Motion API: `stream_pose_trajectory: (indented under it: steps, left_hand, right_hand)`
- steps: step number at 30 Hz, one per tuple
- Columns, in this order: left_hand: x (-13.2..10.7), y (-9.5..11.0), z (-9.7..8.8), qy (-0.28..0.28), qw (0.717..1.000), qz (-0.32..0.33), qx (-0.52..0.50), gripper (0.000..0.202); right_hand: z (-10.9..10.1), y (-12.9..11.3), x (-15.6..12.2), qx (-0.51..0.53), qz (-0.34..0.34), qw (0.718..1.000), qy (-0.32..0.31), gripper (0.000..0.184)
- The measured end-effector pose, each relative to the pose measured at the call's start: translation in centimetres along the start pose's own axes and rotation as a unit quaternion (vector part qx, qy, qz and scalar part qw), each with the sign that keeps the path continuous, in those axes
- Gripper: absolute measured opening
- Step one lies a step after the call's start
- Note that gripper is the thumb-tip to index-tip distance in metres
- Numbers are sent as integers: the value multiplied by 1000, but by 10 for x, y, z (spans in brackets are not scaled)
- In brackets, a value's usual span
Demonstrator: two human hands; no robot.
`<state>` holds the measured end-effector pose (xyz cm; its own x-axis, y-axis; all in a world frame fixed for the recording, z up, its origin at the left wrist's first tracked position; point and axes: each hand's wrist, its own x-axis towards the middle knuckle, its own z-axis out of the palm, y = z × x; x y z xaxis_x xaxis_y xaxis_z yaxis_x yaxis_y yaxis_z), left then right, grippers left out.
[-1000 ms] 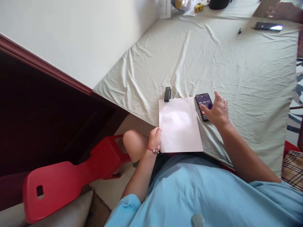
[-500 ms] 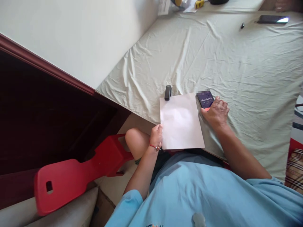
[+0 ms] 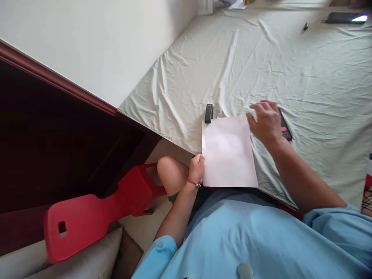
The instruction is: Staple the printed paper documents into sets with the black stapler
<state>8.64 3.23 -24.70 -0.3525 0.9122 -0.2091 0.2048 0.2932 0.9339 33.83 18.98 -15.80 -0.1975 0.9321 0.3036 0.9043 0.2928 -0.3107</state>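
phone (image 3: 286, 127): shifted right, away from paper (image 3: 230, 155) | right hand (image 3: 265, 121): nearer paper

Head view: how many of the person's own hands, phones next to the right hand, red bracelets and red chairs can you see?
Left hand and right hand: 2
Phone by the right hand: 1
Red bracelet: 1
Red chair: 1
Total: 5

The left hand (image 3: 197, 169) holds the side of the paper (image 3: 229, 153), and the right hand (image 3: 266, 123) hides part of the phone (image 3: 286, 131).

- Surface (image 3: 319, 77) before you: matt cloth, wrinkled.
- Your sheet (image 3: 229, 155), near edge: smooth paper.
- Phone (image 3: 284, 124): smooth screen.
- Chair (image 3: 78, 219), off left edge: smooth plastic.
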Motion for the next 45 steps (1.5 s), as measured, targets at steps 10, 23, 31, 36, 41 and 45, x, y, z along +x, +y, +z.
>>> stream_pose_trajectory:
  steps: [10, 23, 31, 36, 41, 45]
  left_hand:
    - [-5, -1, 4, -11, 997, -35, -64, 42]
    - [-3, 13, 5, -40, 996, -56, -62, 39]
    - [3, 23, 10, -21, 993, -1, 120, 35]
    - [5, 24, 11, -17, 992, -11, 127, 35]
    - [3, 18, 11, -7, 996, -3, 88, 36]
    - [0, 17, 11, -4, 998, -20, 56, 38]
  right_hand:
    - [76, -65, 59, 39, -43, 975, -217, 35]
    - [92, -58, 70, 97, 18, 969, -227, 23]
    - [86, -59, 69, 113, 20, 972, -204, 20]
    - [92, -54, 69, 110, 15, 971, -209, 19]
    - [90, -56, 57, 161, -53, 981, -93, 38]
    - [86, -62, 42, 187, -199, 962, -28, 54]
